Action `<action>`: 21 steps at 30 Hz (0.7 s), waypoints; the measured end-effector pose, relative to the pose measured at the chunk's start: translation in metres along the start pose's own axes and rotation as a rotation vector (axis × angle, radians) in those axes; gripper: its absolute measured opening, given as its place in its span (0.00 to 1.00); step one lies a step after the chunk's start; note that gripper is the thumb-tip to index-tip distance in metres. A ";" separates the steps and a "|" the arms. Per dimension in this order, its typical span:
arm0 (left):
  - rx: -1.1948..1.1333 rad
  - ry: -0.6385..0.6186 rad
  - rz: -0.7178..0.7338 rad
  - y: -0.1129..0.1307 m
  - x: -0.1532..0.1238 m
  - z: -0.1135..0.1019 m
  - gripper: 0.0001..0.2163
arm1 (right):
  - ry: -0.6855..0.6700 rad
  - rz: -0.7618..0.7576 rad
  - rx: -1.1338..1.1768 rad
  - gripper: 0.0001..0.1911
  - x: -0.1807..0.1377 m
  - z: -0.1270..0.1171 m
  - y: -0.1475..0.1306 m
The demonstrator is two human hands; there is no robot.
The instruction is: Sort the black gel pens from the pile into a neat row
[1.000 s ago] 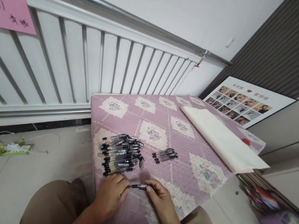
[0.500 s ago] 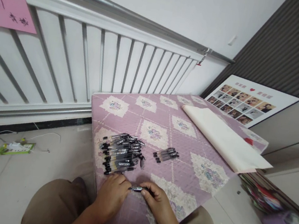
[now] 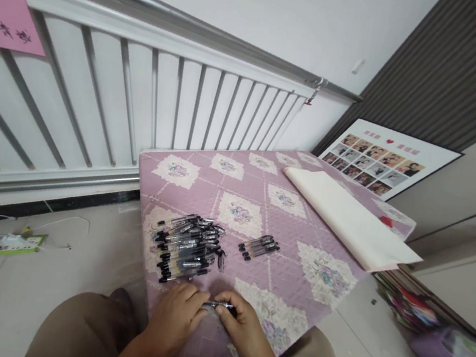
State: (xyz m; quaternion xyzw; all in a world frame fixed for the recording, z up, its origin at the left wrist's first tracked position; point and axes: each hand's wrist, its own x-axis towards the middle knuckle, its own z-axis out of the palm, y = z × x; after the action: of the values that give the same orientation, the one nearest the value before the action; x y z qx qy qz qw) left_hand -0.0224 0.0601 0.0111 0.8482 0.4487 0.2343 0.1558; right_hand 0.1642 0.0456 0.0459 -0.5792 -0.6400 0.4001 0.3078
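Observation:
A black-capped pen [image 3: 213, 304] lies level between my two hands, just above the near edge of the cloth-covered table. My left hand [image 3: 178, 315] is closed around one end and hides most of it. The black end sits in a pinch between the thumb and fingers of my right hand [image 3: 240, 324]. Just beyond my left hand is a heap of black pens [image 3: 186, 248], with a few loose black caps [image 3: 221, 260] at its right side. Farther right, several pens [image 3: 258, 247] lie side by side in a small group.
The purple patterned tablecloth [image 3: 204, 197] covers the surface. A folded cream sheet [image 3: 339, 216] lies across its right side, with a photo board [image 3: 369, 155] behind. A white radiator [image 3: 165, 97] runs along the wall. On the left floor is a power strip [image 3: 14, 244] with cables.
My right hand has shifted along the pen toward my left hand, and its fingers now cover more of the black end. The whole view has moved slightly; the heap and small group look the same.

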 end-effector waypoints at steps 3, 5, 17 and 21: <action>-0.039 0.125 0.016 -0.006 -0.004 0.004 0.12 | 0.101 0.051 0.094 0.08 0.004 -0.011 0.010; -0.055 0.187 0.031 -0.009 -0.005 0.007 0.11 | 0.128 0.122 0.193 0.10 0.008 -0.025 0.021; -0.084 0.188 0.074 -0.013 -0.003 0.014 0.11 | 0.408 0.417 0.216 0.14 0.054 -0.141 0.074; -0.090 0.173 0.080 -0.013 -0.002 0.015 0.12 | 0.524 0.418 0.211 0.16 0.074 -0.147 0.086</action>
State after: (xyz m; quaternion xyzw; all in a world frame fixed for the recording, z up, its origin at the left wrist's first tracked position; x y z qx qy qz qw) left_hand -0.0244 0.0648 -0.0088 0.8342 0.4152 0.3326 0.1451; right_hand 0.3227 0.1423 0.0381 -0.7457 -0.3621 0.3562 0.4312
